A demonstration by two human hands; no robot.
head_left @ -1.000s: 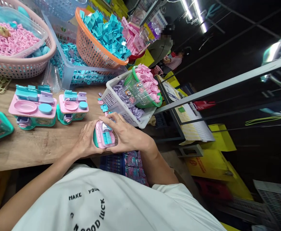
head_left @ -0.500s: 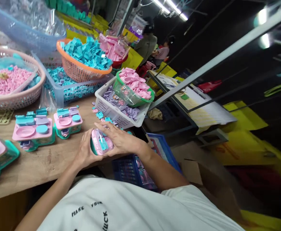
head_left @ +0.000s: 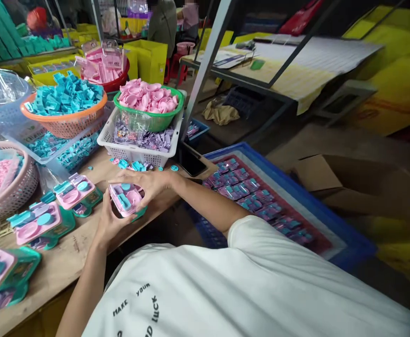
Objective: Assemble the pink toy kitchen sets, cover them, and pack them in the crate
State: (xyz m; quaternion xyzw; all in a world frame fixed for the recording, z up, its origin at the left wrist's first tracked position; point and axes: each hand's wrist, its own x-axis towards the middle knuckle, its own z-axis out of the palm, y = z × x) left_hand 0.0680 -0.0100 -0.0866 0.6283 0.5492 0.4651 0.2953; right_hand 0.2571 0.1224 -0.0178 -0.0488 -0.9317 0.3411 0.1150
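Observation:
Between my two hands, over the table's front edge, is a small toy kitchen set (head_left: 131,196) with a pink top, teal lower part and blue pieces under what looks like a clear cover. My left hand (head_left: 109,219) grips its near left side, thumb along the front. My right hand (head_left: 151,185) wraps round its far and right sides. Left of my hands, several similar toy sets stand in a row on the wooden table: one (head_left: 76,192) closest, another (head_left: 38,222) beyond it, and one (head_left: 1,271) at the lower left.
A white basket (head_left: 136,152) of purple parts carries a green basket (head_left: 152,121) of pink pieces. An orange basket (head_left: 64,121) holds blue parts. A phone (head_left: 190,161) lies at the table's right end. Below right stands a blue crate (head_left: 296,196) with rows of packed toy sets.
The view has swung to the right, bringing the blue crate and cardboard box further into sight. Both hands still hold the toy kitchen set, which now appears turned and tilted differently.

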